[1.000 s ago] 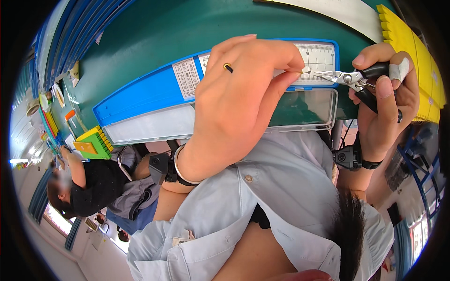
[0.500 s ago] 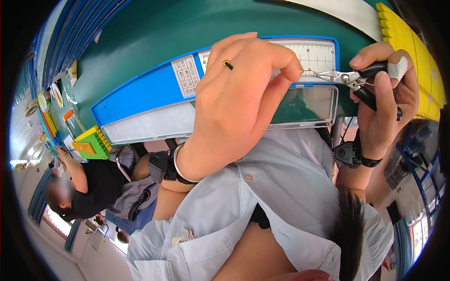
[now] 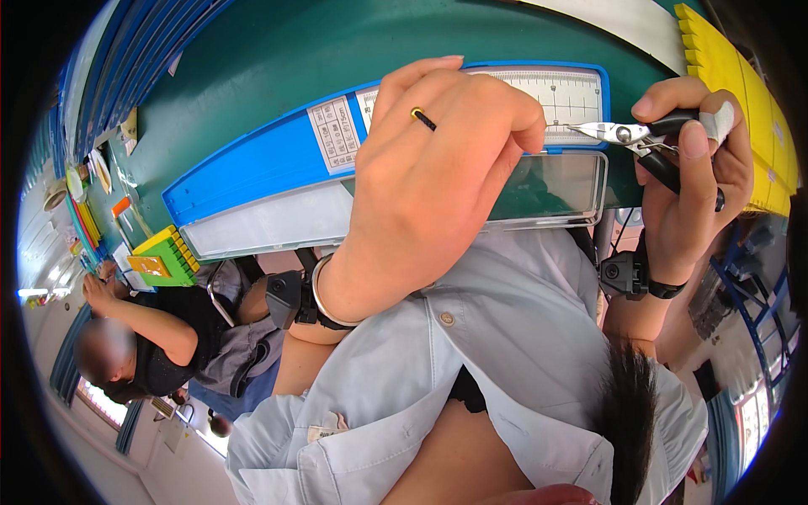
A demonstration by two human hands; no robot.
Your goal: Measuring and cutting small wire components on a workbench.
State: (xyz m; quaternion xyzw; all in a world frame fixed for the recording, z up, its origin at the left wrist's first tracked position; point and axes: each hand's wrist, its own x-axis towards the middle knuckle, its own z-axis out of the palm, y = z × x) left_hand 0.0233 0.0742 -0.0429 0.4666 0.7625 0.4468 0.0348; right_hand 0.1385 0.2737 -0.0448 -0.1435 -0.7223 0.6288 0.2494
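One blue box (image 3: 252, 162): open along the near edge of the green table (image 3: 278, 71), a ruled white card (image 3: 581, 94) in its right end; clear lid (image 3: 603, 192) along its near side.
Pliers (image 3: 623, 133): across the box's right edge, tips over the card.
Right hand (image 3: 703, 164): curled around the black handles.
Left hand (image 3: 429, 185): half curled above the box, grip unclear; thumb tip, visible half a second ago, now hidden.

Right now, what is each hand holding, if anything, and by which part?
The right hand grips small pliers by their black handles. Whether the left hand holds anything cannot be told; its underside is hidden.
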